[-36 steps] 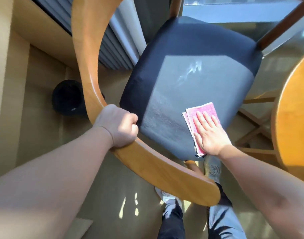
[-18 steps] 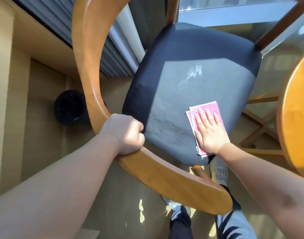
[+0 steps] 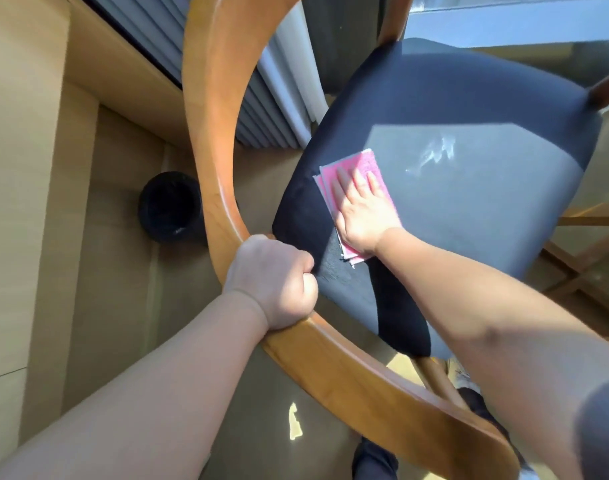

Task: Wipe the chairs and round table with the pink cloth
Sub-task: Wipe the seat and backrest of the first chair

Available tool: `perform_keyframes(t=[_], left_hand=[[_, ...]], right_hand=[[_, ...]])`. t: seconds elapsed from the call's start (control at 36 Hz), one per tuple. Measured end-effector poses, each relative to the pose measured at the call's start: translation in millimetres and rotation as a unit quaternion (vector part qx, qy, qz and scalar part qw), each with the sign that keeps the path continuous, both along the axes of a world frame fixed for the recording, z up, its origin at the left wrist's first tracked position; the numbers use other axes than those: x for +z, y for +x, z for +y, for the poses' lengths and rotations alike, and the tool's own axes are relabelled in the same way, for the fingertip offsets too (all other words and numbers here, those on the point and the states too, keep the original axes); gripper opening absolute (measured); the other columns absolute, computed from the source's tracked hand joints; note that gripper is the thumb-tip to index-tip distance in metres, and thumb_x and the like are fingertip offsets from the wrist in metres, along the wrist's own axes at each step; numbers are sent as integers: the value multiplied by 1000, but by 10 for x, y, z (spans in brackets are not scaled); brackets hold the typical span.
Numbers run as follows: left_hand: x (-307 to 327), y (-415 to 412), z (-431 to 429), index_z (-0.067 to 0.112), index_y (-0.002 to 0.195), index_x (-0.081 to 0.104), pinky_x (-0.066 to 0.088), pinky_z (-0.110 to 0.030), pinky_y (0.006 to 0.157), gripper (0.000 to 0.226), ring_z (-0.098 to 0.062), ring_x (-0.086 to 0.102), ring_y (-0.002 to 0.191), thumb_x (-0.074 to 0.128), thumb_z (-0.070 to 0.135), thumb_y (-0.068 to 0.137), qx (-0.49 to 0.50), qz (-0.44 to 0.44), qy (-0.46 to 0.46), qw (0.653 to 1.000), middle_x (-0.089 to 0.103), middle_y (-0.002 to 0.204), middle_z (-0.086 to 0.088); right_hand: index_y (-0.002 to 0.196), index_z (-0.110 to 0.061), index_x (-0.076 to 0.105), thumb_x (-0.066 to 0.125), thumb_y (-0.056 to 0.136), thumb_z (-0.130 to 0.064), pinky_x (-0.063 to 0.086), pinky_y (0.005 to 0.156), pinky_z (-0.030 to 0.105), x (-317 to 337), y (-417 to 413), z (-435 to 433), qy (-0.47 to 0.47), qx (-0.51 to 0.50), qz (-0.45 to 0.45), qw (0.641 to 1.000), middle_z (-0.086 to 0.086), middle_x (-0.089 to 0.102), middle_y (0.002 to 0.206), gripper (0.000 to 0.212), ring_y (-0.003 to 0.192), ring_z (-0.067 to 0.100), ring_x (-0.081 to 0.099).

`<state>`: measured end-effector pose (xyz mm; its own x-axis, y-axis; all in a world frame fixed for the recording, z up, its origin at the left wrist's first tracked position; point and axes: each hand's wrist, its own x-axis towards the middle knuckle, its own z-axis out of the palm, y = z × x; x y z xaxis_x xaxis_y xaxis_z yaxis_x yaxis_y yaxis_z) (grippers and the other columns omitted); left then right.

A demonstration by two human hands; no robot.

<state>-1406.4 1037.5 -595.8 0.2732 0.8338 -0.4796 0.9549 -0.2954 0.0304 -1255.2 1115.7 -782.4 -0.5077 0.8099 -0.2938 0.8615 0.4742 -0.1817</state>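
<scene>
**Pink cloth slid to the seat's left side**

Since the frame 0.5 s ago, the right hand [image 3: 363,211] has carried the pink cloth [image 3: 356,164] from the seat's near right part across to its left side, close to the left edge. That hand lies flat on the folded cloth, fingers [image 3: 343,176] spread and pressing it against the dark seat cushion [image 3: 469,202]. Part of the cloth shows past the fingertips and a corner pokes out below the wrist.

Unmoved, the left hand [image 3: 272,282] is wrapped in a tight fist around the chair's curved wooden backrest rail [image 3: 213,133], at the bend nearest the cushion's near left corner.

Sunlight falls across the middle of the cushion, where a pale smear [image 3: 438,154] shows toward the far side. On the floor to the left of the rail stands a round black bin [image 3: 170,206]. No brand, label or writing can be read anywhere.
</scene>
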Motion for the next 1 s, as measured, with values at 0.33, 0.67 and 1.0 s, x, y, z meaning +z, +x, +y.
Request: perform_keyframes(t=[0.33,0.67,1.0], left_hand=[[-27,14,31,21,61,55,33,-25,55,23,-17,46,58,49,29,81,54,0,38,998,39,50,6],[-58,-3,25,26,69,58,49,-30,66,20,-12,48,59,45,37,80,14,20,7,1000,46,56,8],[-103,-19,-22,29,67,55,53,-30,59,17,-8,45,55,50,37,82,27,30,37,998,49,56,11]], right_hand=[[154,-10,19,12,101,-42,6,121,48,12,-466,385,8,5,27,1000,13,18,161,63,149,34,13],[154,-10,21,25,99,-38,5,121,44,8,553,25,-12,-88,-9,996,9,14,163,62,150,26,7],[154,-7,18,12,95,-43,2,122,44,45,1805,-980,-44,-300,-36,952,12,10,162,70,150,32,6]])
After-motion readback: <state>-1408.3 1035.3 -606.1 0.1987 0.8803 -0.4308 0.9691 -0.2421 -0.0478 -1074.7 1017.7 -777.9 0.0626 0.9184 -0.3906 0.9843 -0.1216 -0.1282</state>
